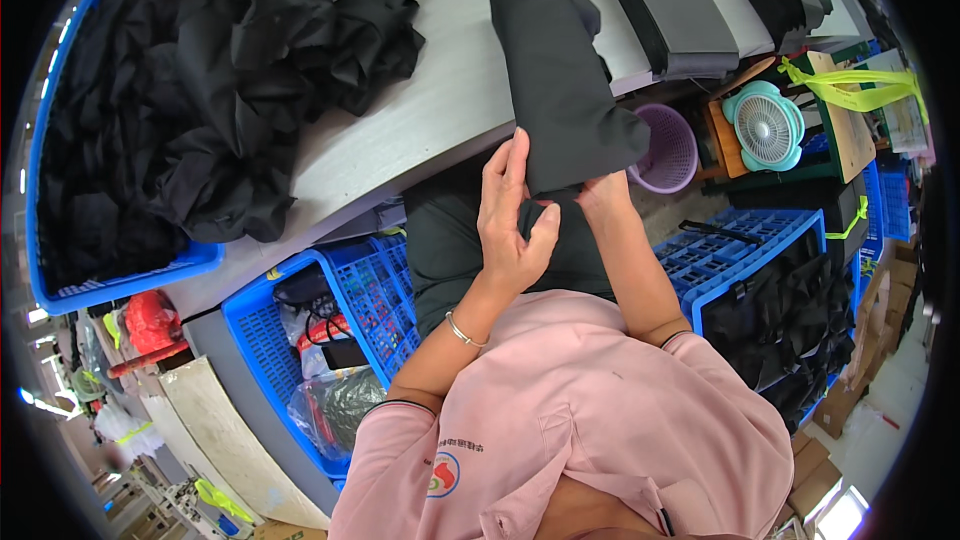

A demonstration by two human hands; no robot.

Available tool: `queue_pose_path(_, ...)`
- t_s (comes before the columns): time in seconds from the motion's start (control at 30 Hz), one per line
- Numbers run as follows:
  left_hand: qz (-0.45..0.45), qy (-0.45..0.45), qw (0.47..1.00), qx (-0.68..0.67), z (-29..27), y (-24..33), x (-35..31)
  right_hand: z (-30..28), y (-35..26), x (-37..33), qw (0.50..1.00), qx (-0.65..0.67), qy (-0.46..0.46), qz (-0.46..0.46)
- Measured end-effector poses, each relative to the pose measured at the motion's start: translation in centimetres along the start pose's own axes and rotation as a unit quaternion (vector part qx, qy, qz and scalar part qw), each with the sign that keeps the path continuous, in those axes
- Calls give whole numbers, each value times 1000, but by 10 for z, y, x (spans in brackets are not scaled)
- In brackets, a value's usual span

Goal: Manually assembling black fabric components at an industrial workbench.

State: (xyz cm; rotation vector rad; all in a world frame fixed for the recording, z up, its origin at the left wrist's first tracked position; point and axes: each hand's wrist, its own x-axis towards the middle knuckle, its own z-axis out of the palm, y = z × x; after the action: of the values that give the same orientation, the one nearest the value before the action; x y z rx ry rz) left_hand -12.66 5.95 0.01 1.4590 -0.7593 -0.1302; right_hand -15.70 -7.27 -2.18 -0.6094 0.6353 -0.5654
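Observation:
A folded black cloth piece (565, 90) is held up in front of me, its far end over the table edge. My left hand (515, 220) is at its near left corner, long fingers against the edge and thumb apart, with a dark fold between. My right hand (603, 190) grips the near right corner from below, its fingers mostly hidden by the cloth. Left of it, a heap of loose black cloth (220, 80) fills a blue basket (205, 258). Flat stacks of black cloth pieces (670, 10) lie on the table at far right.
The pale table (375, 130) runs across in front of me. A purple bin (668, 150) and a turquoise fan (768, 127) stand to the right. One blue crate (745, 240) holds black cloth at my right; another crate (262, 325) with bagged items is at my left.

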Motion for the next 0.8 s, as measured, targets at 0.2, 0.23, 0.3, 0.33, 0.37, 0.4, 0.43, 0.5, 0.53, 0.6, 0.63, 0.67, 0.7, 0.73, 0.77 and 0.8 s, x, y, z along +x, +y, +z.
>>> queue_pose_path(0.2, -27, 22, 994, 107, -2, -38, 1, -67, 39, 60, 757, -485, -30, -436)
queue_pose_path(0.23, -99, 25, 991, 90, -6, -44, -1, -58, 31, 58, 641, -588, -60, -489)
queue_pose_path(0.3, -197, 56, 979, 20, -8, -47, 0, -30, 6, 45, 506, -673, -87, -532)
queue_pose_path(0.33, -195, 58, 979, 21, -10, -53, -1, -9, -8, 32, 785, -534, -122, -290)
queue_pose_path(0.37, -228, 91, 967, -67, -11, -64, -3, 6, -20, 25, 940, -313, -136, -4)
queue_pose_path(0.4, -258, 122, 946, -155, -9, -74, -4, 9, -32, 27, 940, -314, -136, -9)
queue_pose_path(0.43, -288, 123, 926, -213, -7, -77, -4, 8, -43, 30, 920, -338, -198, 13)
queue_pose_path(0.5, -310, 107, 913, -242, 4, -81, -2, 3, -27, 41, 832, -509, -193, -104)
queue_pose_path(0.53, -336, 89, 898, -269, 12, -81, -1, 5, -10, 37, 691, -665, -126, -254)
queue_pose_path(0.6, -329, 83, 892, -298, 24, -90, -3, -9, 23, 46, 481, -749, -52, -453)
queue_pose_path(0.63, -332, 56, 887, -316, 21, -102, -3, -7, 33, 43, 450, -783, -47, -427)
queue_pose_path(0.67, -338, 30, 880, -333, 17, -102, -1, 5, 31, 35, 450, -782, -50, -428)
queue_pose_path(0.7, -337, 33, 880, -333, 20, -99, -2, 16, 25, 27, 417, -816, -42, -397)
queue_pose_path(0.73, -358, 28, 868, -344, 26, -81, 6, 26, 16, 19, 384, -847, -29, -366)
queue_pose_path(0.77, -377, 23, 855, -356, 30, -71, 12, 32, 9, 10, 365, -839, -22, -402)
queue_pose_path(0.8, -375, 24, 856, -356, 30, -76, 13, 35, 7, 14, 364, -839, -22, -404)
